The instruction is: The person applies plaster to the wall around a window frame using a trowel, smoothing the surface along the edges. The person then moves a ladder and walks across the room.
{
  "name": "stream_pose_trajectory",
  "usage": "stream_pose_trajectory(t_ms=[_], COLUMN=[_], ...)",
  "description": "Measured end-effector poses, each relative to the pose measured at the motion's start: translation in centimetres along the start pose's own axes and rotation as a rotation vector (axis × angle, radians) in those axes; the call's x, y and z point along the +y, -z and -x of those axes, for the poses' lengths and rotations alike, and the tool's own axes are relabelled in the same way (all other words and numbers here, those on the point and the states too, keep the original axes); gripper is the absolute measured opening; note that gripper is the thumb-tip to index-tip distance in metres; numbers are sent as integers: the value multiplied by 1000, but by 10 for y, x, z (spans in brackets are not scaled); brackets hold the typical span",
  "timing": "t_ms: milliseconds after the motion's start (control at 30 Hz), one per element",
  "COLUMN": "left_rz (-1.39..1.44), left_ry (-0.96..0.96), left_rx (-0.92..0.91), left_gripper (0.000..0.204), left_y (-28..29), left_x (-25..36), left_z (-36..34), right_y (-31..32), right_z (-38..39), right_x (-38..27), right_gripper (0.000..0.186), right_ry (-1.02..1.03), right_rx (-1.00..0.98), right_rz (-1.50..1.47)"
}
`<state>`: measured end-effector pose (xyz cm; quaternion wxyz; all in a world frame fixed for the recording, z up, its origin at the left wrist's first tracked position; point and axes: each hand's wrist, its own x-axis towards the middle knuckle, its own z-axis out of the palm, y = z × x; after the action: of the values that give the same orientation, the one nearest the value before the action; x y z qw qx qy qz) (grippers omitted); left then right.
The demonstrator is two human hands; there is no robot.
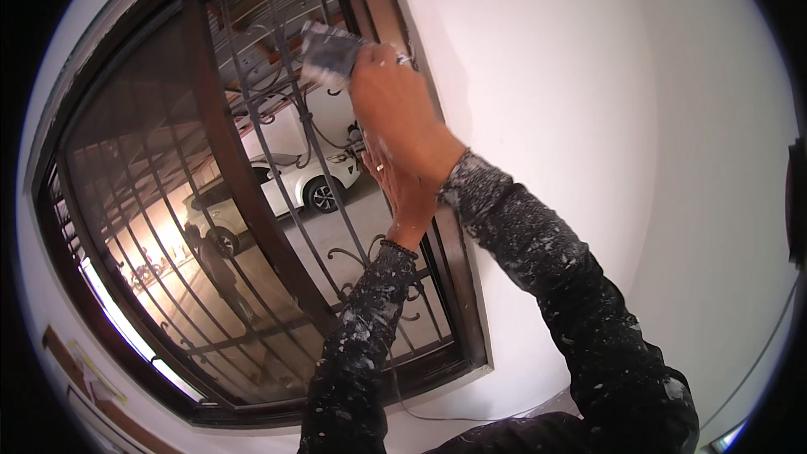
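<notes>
My right hand [393,109] grips a flat, dark scraper blade [334,55] with pale residue on it, raised at the upper right part of the window. Just below and partly behind it, my left hand [402,193], with a ring and wrist beads, is at the inner edge of the dark brown window frame [454,286]. Its fingers look closed, but what they hold, if anything, is hidden. Both black sleeves are spattered white.
A white wall [555,67] curves away at the right. Through metal grilles [273,164] show a white car [294,185] and, dimly in the left pane, a dark standing figure [214,269]. A thin cable [471,418] runs below the sill; boards [71,361] are at lower left.
</notes>
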<state>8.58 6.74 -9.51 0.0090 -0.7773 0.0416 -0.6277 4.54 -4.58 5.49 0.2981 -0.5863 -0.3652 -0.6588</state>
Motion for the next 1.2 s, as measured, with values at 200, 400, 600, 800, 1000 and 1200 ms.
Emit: stream_pose_trajectory(t_ms=[200, 400, 600, 800, 1000, 1200], left_rz=[396, 1284, 970, 646, 341, 545], left_ry=[168, 206, 667, 466, 198, 227], left_rx=[-7, 182, 139, -93, 75, 30], left_gripper=[91, 75, 26, 31, 28, 37], left_y=[30, 108, 139, 141, 113, 123], left_x=[10, 70, 58, 31, 36, 20], left_z=[16, -9, -42, -104, -140, -140], right_y=[40, 58, 67, 54, 22, 10], right_z=[29, 102, 102, 67, 73, 76], right_x=[-9, -9, 28, 101, 124, 116], right_gripper=[52, 66, 64, 45, 42, 35], right_ry=[-117, -70, 186, -370, -456, -319], right_rx=[-129, -292, -220, -19, 59, 191], right_rz=[-360, -425, -539, -690, -655, -468])
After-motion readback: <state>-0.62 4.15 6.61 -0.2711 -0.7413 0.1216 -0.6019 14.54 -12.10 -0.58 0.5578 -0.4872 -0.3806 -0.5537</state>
